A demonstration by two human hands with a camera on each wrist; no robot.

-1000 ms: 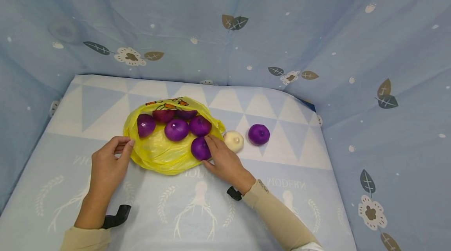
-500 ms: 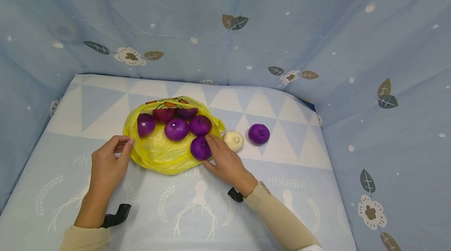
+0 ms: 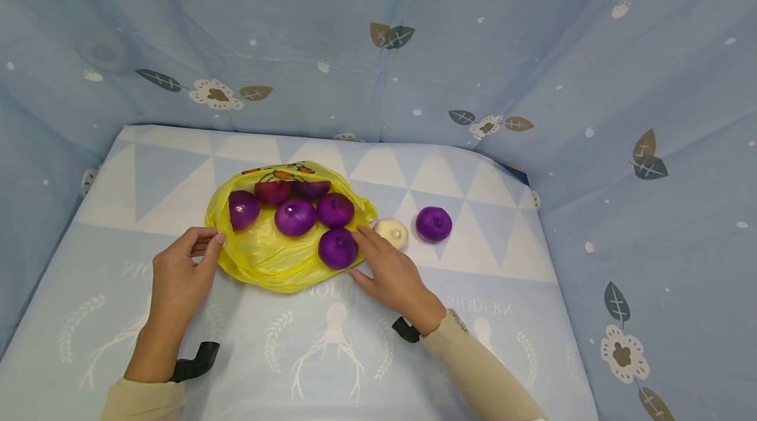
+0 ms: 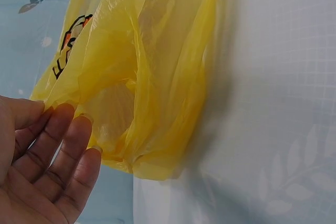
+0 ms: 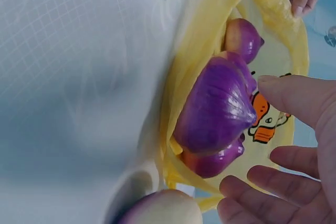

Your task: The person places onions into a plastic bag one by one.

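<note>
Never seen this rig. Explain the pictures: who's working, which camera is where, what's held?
No robot: the left grip and right grip are a person's bare hands. The wide picture comes from a head-worn camera looking forward and down; the two close-ups come from cameras on each wrist. On the cloth lies an open yellow bag with six purple onions showing. To its right lie a pale onion and a loose purple one. The left pinches the bag's edge; the right, fingers open beside the nearest bagged onion, holds nothing.

Bright yellow plastic bag (image 3: 266, 263), orange-and-black print (image 3: 282, 175) flashing; glossy round purple onions (image 3: 296, 217), one round cream onion (image 3: 391, 232), blue-and-white triangle-patterned counter cloth (image 3: 168, 178)!
</note>
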